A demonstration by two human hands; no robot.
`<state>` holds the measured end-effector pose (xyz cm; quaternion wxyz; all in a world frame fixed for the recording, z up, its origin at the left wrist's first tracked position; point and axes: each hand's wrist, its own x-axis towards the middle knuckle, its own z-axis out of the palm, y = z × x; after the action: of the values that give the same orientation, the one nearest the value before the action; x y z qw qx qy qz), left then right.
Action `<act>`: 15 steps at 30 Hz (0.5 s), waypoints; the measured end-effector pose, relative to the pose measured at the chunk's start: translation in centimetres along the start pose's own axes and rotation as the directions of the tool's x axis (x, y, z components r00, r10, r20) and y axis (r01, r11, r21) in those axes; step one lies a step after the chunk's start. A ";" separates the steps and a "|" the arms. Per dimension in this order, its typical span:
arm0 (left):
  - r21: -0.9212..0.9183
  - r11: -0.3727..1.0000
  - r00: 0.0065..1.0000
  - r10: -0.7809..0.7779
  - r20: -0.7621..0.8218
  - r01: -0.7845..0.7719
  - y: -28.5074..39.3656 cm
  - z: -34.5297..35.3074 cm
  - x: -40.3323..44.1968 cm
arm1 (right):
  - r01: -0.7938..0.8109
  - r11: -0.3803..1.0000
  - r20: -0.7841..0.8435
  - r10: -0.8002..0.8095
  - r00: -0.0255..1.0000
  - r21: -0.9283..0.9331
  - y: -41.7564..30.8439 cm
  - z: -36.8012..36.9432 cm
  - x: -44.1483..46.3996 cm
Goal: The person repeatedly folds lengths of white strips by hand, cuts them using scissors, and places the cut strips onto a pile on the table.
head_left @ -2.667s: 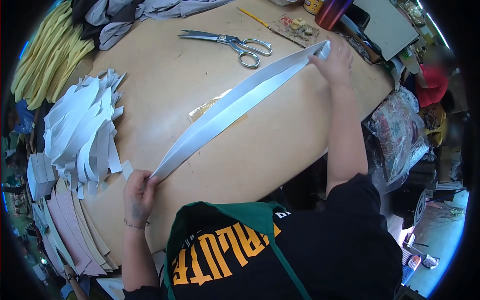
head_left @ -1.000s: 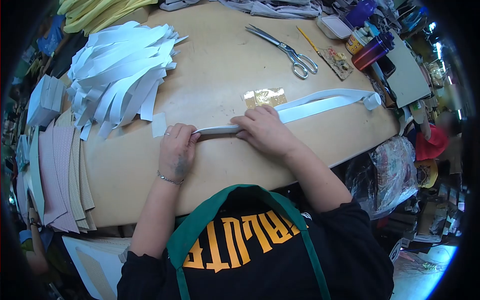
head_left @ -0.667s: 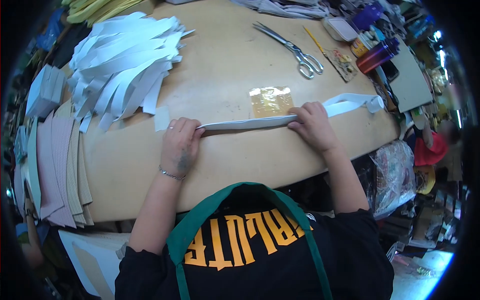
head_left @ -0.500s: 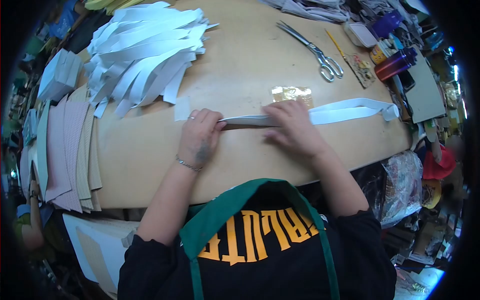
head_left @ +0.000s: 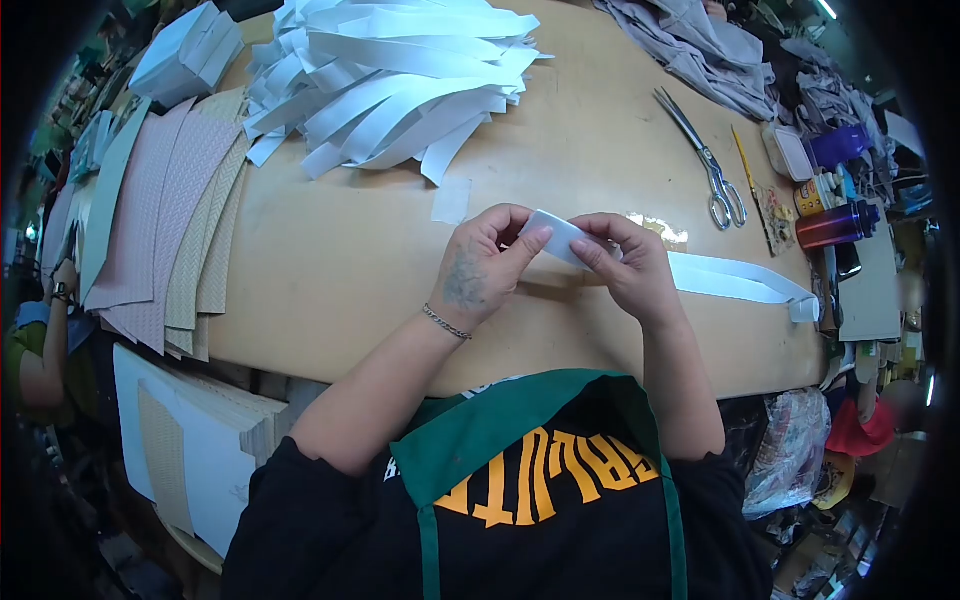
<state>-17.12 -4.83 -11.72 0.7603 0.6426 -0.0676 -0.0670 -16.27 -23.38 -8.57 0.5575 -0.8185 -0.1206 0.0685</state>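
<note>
A long white elastic band (head_left: 728, 278) runs from between my hands to the right, where its far end lies coiled on the table. My left hand (head_left: 484, 258) pinches the band's near end between thumb and fingers. Close beside it, my right hand (head_left: 632, 265) grips the same band, thumb on top. The short stretch between them is lifted off the table and tilted toward me. Under and behind my right hand shows a piece of shiny gold tape (head_left: 664, 234), partly hidden. A whitish clear patch (head_left: 452, 201) is stuck on the table beyond my left hand.
A big pile of white strips (head_left: 400, 85) lies at the far side. Metal scissors (head_left: 708, 165), a yellow pencil (head_left: 743, 155) and a dark red bottle (head_left: 838, 225) are at the right. Patterned sheets (head_left: 165, 220) overlap at the left. A co-worker's arm (head_left: 50, 350) shows at the far left.
My hands have come closer together and lifted the band's near end off the table, turning its flat face up. My right hand now grips it. The camera view has shifted.
</note>
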 end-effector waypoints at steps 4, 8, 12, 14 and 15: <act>-0.020 1.000 1.000 0.002 -0.008 -0.002 0.3 0.7 -0.4 | 0.001 0.999 -0.031 0.001 1.000 0.048 0.2 0.6 -0.4; -0.017 1.000 1.000 -0.011 -0.025 0.010 0.1 0.9 -0.6 | 0.011 0.999 -0.043 -0.009 0.999 0.031 0.6 0.8 -0.5; -0.006 0.999 0.999 -0.037 -0.033 0.037 0.3 0.9 -0.8 | -0.002 0.999 -0.051 0.004 0.999 0.044 0.5 0.9 -0.7; 0.005 0.998 0.998 -0.056 -0.031 0.056 0.5 1.0 -0.8 | -0.012 0.998 -0.050 0.015 0.999 0.061 0.6 0.8 -0.7; 0.000 0.999 0.998 -0.049 -0.030 0.049 0.5 1.1 -0.8 | -0.017 0.997 -0.050 0.020 0.999 0.069 0.6 0.8 -0.8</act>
<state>-18.12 -5.63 -11.07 0.7591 0.6453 -0.0405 -0.0760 -17.11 -23.08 -9.49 0.5875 -0.8014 -0.0964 0.0571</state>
